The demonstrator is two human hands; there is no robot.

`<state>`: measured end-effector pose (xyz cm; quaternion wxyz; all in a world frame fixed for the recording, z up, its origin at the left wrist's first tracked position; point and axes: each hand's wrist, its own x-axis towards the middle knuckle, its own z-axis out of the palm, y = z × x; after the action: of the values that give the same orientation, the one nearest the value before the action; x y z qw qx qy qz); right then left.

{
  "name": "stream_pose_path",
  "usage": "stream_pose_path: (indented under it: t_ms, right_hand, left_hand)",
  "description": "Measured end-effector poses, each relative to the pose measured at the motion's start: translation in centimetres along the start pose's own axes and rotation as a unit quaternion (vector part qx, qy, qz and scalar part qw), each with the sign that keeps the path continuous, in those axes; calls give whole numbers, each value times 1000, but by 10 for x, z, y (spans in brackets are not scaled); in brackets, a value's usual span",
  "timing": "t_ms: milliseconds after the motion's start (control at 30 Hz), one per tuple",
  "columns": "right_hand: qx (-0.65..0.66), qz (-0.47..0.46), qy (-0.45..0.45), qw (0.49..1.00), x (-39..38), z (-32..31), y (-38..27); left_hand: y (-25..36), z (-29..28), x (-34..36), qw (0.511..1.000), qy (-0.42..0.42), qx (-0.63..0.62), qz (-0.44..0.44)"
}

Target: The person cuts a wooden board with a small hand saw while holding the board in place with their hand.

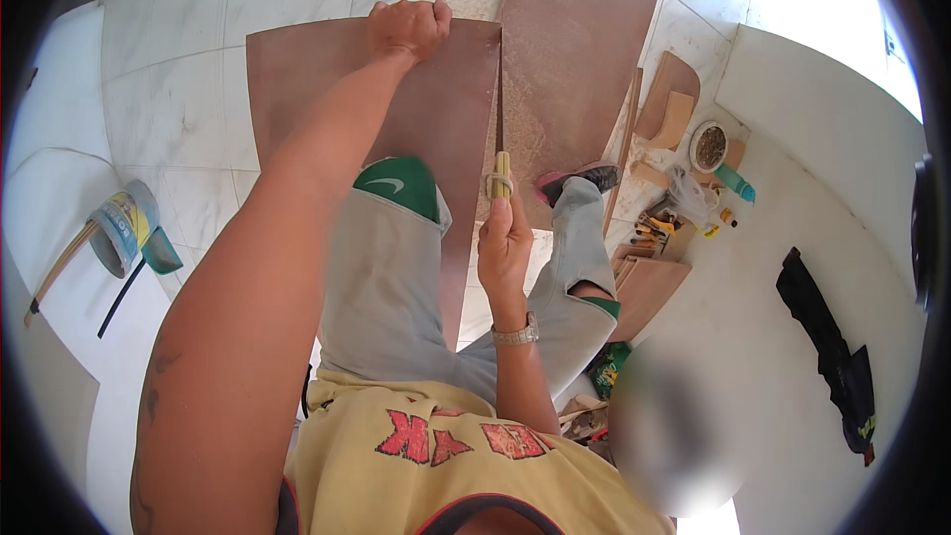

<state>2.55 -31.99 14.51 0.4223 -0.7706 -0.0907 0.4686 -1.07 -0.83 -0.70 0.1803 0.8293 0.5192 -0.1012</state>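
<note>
My left hand (408, 30) is closed over the far edge of a reddish-brown board (307, 89), near its far right corner. My left knee, with a green patch, rests on that board. My right hand (505, 246) is wrapped round the pale wooden handle (502, 178) of a long tool, with a band around the handle. Its thin dark blade (500, 99) points away from me along the board's right edge. Seen nearly edge-on, the blade could be a saw or a file; I cannot tell which.
A second brown board (580, 50), dusted with sawdust, lies to the right under my foot. Offcuts (666, 104), a round tub (708, 147), a teal bottle (735, 183) and hand tools (654, 228) lie farther right. A bucket (124, 228) stands at left; a black item (827, 357) lies at right.
</note>
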Motion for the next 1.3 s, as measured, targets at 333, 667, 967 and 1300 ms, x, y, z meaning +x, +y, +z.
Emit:
stream_pose_path:
  t_ms: [333,667,967,1300]
  right_hand:
    - [-40,-107,31,993,236,51,-53]
    - [-125,-122,114,978,224,56,-68]
    - [-126,-108,103,981,214,61,-70]
    - [-122,-93,147,977,205,72,-61]
  left_hand:
    - [16,-6,-3,1000,-7,-29,5]
    - [14,-18,0,999,8,-48,6]
    - [13,-8,-6,994,81,-59,30]
    - [3,2,-13,999,29,-43,9]
